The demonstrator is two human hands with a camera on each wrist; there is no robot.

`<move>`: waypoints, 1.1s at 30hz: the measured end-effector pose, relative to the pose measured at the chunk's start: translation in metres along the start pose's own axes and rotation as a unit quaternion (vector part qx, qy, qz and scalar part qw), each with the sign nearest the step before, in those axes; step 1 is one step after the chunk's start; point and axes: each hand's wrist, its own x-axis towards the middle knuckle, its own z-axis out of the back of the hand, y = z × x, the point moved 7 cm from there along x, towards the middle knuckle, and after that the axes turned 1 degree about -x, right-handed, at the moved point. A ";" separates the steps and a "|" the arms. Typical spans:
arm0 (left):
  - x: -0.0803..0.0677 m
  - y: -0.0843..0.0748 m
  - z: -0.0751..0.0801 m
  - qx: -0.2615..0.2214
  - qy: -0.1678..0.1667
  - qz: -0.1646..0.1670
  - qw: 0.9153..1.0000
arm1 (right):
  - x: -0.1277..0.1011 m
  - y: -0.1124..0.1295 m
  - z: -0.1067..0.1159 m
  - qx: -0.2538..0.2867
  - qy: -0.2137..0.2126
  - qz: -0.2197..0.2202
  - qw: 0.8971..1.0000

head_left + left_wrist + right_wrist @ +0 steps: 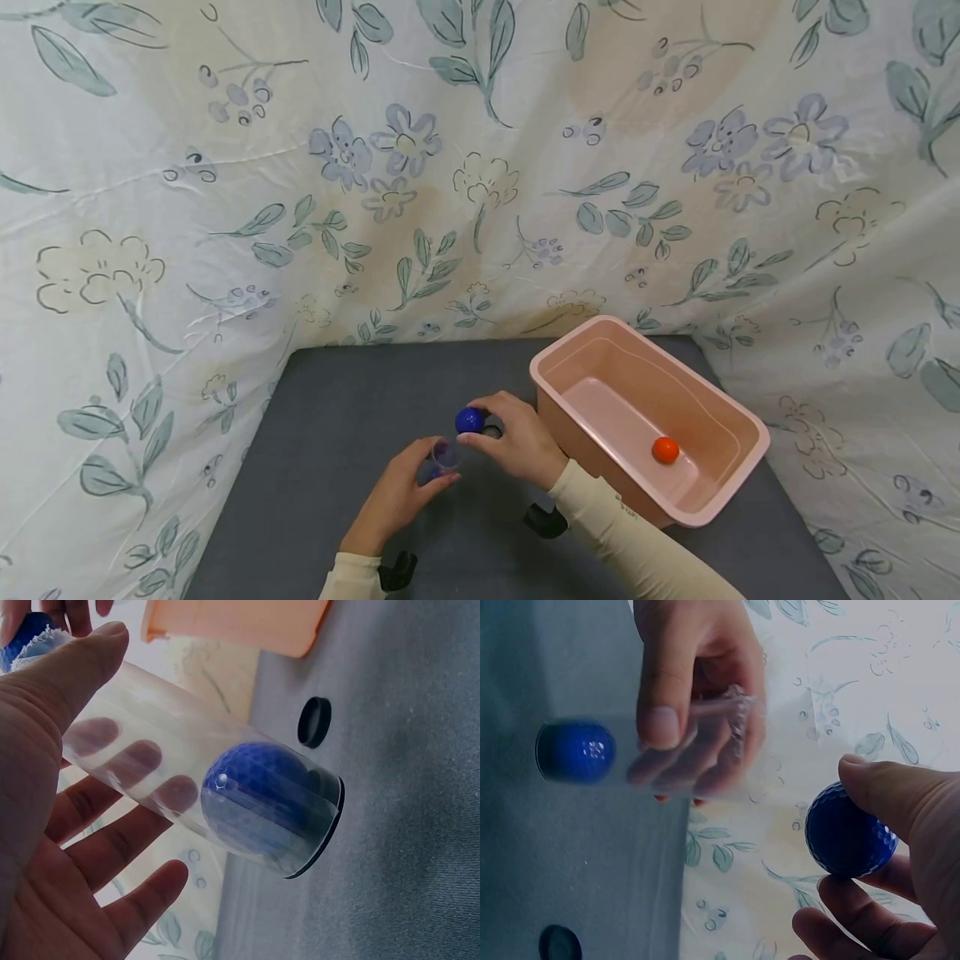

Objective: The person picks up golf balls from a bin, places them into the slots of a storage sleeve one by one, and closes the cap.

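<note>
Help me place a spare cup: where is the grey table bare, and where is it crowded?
Bare grey table lies left of the left hand, out to the floral cloth, and behind both hands toward the backdrop. It is crowded around the right hand, the black cap and the pink bin.

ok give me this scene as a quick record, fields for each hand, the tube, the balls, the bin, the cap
left hand: grips the clear tube
clear tube: open end toward the right hand, black cap on its far end, one blue ball inside
right hand: pinches a second blue ball near the tube's mouth
pink bin: on the table to the right, holds an orange ball
loose black cap: lies on the grey table
</note>
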 end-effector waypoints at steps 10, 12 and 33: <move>-0.001 0.002 -0.001 -0.007 -0.001 -0.006 1.000 | -0.002 -0.003 -0.016 0.025 0.009 -0.004 1.000; -0.001 0.001 0.000 -0.004 -0.002 -0.007 1.000 | -0.003 -0.003 -0.019 0.025 0.012 -0.004 1.000; -0.001 0.000 0.000 0.011 -0.005 0.002 1.000 | -0.009 0.000 -0.046 0.056 0.068 -0.004 0.996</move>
